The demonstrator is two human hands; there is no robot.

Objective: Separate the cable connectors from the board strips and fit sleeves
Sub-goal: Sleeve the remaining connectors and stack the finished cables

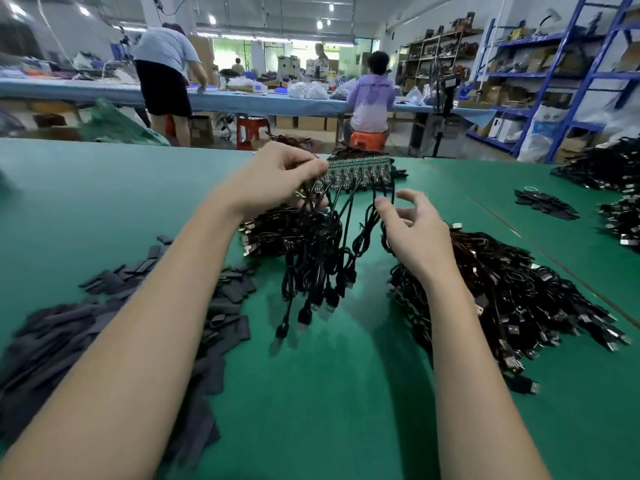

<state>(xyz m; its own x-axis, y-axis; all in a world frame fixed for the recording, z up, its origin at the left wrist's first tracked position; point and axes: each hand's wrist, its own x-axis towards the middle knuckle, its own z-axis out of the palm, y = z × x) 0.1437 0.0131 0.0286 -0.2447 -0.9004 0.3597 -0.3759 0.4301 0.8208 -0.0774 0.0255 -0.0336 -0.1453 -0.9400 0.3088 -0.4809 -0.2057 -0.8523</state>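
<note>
A green board strip with a row of connectors is held up over the green table. My left hand pinches its left end between thumb and fingers. Black cables hang down from the strip, their USB plugs dangling just above the table. My right hand hovers just below the strip's right half, fingers loosely curved and spread, thumb close to one hanging cable, holding nothing that I can see. A heap of flat black sleeves lies at the left under my left forearm.
A big pile of loose black cables lies at the right under my right forearm. More cable heaps and a small sleeve pile sit at the far right. Two people work at a blue bench behind the table.
</note>
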